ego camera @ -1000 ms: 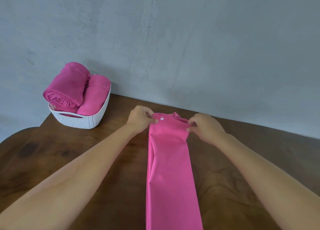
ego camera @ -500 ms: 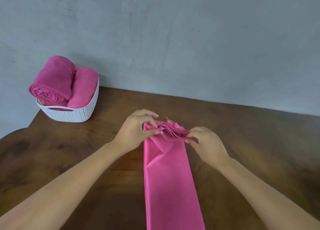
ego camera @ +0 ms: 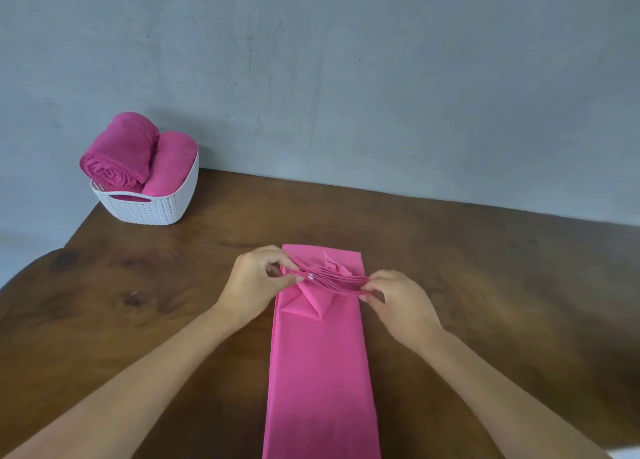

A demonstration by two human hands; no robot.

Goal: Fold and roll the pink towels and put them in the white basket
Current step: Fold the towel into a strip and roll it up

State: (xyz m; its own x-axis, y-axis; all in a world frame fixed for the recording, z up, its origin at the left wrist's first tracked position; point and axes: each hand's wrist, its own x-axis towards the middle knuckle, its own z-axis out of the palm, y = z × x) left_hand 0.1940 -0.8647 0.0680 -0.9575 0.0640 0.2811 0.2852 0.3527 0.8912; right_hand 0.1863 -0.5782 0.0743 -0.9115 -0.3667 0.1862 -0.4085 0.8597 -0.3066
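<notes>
A pink towel (ego camera: 320, 365), folded into a long narrow strip, lies on the wooden table (ego camera: 138, 303) and runs from the middle toward me. My left hand (ego camera: 254, 282) and my right hand (ego camera: 398, 301) each pinch one side of its far end, whose stacked layered edges are lifted and turned back toward me. The white basket (ego camera: 152, 206) stands at the table's far left corner against the wall. It holds two rolled pink towels (ego camera: 121, 154), one resting higher than the other.
A grey wall (ego camera: 346, 78) rises right behind the table's far edge. The table's left edge curves inward near the basket. Bare brown wood shows on both sides of the strip.
The far end of the towel has been lifted and drawn back toward me, with both hands pinching it. A small folded section now shows under the raised edge.
</notes>
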